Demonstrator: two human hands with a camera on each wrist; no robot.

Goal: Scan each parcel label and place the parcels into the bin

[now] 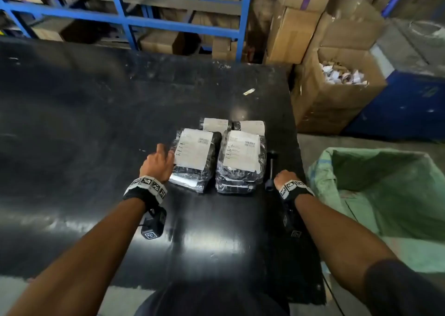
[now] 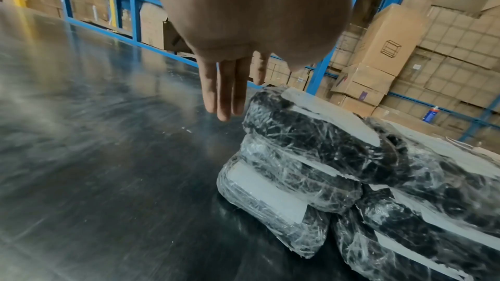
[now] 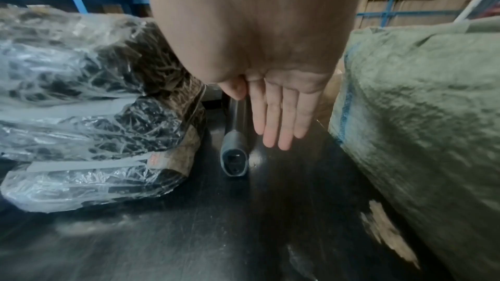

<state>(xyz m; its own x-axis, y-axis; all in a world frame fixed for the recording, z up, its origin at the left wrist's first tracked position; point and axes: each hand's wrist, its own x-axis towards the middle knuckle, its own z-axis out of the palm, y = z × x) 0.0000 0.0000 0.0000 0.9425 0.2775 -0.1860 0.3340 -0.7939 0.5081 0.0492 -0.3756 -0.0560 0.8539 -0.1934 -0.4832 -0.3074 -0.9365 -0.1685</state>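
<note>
Several parcels in clear crinkled plastic with white labels lie stacked in two piles on the black table [image 1: 96, 122]: a left pile [image 1: 195, 156] [image 2: 297, 157] and a right pile [image 1: 240, 161] [image 3: 89, 104]. My left hand [image 1: 160, 162] [image 2: 224, 89] hovers beside the left pile with straight fingers, holding nothing. A dark handheld scanner [image 1: 271, 168] [image 3: 234, 153] lies on the table right of the right pile. Just above and beside the scanner, my right hand [image 1: 285, 178] [image 3: 281, 114] has flat, extended fingers, apart from it. The green-lined bin [image 1: 385, 190] [image 3: 419, 114] stands off the table's right edge.
An open cardboard box [image 1: 337, 94] with paper scraps stands at the back right beside a blue container [image 1: 404, 103]. Blue shelving [image 1: 183, 21] with cartons lines the far side. A small scrap [image 1: 248, 91] lies on the table behind the parcels.
</note>
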